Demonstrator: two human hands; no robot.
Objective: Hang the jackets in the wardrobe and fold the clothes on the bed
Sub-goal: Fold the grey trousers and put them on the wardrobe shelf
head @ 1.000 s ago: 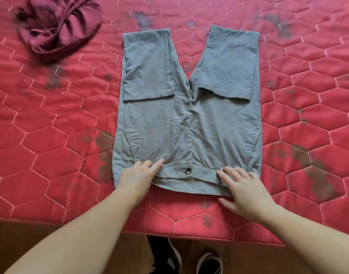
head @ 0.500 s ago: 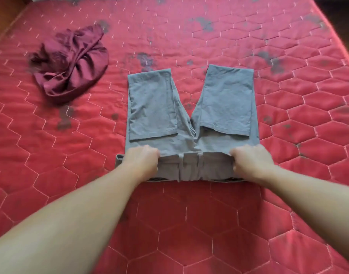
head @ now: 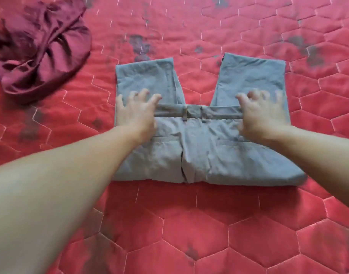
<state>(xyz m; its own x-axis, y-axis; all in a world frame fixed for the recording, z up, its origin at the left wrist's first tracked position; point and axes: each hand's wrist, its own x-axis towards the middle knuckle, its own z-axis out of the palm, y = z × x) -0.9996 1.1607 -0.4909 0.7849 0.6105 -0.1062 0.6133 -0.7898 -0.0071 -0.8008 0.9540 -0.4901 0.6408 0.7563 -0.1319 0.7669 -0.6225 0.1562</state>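
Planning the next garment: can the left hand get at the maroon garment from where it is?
Probably yes. The maroon garment lies crumpled on the red quilt, up and left of the left hand, with only bare quilt between them; the hand holds nothing.

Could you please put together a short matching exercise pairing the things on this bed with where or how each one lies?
Things:
1. grey trousers
2. maroon garment
3. left hand
4. right hand

States:
A. crumpled at the far left of the red quilt
B. fingers spread at the waistband's right end
C. folded over, waistband on top
D. fingers spread at the waistband's left end

Pairs: 1-C, 2-A, 3-D, 4-B
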